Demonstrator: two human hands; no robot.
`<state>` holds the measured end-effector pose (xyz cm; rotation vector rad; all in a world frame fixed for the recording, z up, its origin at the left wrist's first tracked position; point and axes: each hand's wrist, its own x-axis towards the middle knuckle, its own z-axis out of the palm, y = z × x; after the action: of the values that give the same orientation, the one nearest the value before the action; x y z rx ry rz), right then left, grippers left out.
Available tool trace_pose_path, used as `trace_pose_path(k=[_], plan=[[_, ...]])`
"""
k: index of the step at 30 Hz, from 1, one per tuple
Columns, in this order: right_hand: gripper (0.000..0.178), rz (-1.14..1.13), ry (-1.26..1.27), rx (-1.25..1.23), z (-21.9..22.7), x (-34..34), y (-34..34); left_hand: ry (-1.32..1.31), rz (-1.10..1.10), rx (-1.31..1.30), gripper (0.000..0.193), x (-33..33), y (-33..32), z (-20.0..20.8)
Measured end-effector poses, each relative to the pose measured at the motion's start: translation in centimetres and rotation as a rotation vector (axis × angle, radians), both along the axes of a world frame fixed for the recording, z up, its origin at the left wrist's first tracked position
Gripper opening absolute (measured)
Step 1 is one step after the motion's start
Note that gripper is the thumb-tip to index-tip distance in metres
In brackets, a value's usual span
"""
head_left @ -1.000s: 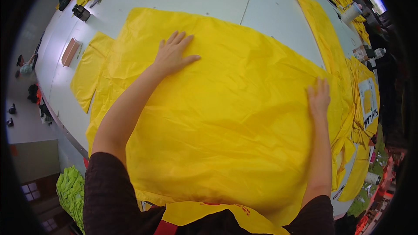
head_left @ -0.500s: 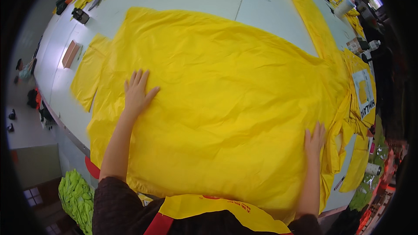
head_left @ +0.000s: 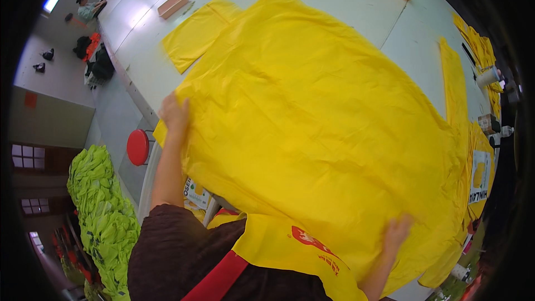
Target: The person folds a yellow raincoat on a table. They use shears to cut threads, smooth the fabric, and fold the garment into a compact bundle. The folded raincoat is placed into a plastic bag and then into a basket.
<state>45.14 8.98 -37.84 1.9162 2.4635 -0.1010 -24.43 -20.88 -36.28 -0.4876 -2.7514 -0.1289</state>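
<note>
A large, thin yellow garment (head_left: pixel 312 106) lies spread across the table, with shallow creases over its surface. A short flap like a sleeve (head_left: pixel 203 28) sticks out at its far left. At the garment's left edge is my left hand (head_left: pixel 176 114), its fingers curled over the yellow material. My right hand (head_left: pixel 397 234), slightly smeared by motion, rests on the near right part of the garment with its fingers apart. Nothing shows in that palm. The garment's near edge is partly hidden by my yellow apron (head_left: pixel 290 245).
The pale table (head_left: pixel 134 50) carries a pinkish-brown open box (head_left: pixel 173 4), more yellow pieces (head_left: pixel 454 78) and a white thread cone (head_left: pixel 489 76). A red stool (head_left: pixel 137 147) and a lime-green fabric heap (head_left: pixel 103 217) are at left. A person (head_left: pixel 89 8) is far left.
My view has turned to the right. My left hand has gone from lying flat on the garment to its left edge. My right hand has moved nearer to me along the garment.
</note>
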Motion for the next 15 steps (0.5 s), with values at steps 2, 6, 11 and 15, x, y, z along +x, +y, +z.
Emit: trace_pose_path(k=[2,6,11,15], plan=[[0.061,0.072,0.064,-0.163,1.1,-1.1,-3.9,-0.253,0.33,0.061,0.053,-1.1,-6.1,1.6],[0.072,0.101,0.329,-0.319,5.4,1.0,-9.3,-0.648,0.207,0.33,0.047,-4.5,-19.4,-3.4],[0.084,0.273,0.073,-0.282,8.9,2.5,-18.4,-0.721,0.288,0.589,0.05,-0.8,-15.8,0.0],[0.085,0.276,-0.011,-0.021,7.3,4.7,-21.7,-0.583,0.043,0.137,0.054,-2.5,-17.3,0.8]])
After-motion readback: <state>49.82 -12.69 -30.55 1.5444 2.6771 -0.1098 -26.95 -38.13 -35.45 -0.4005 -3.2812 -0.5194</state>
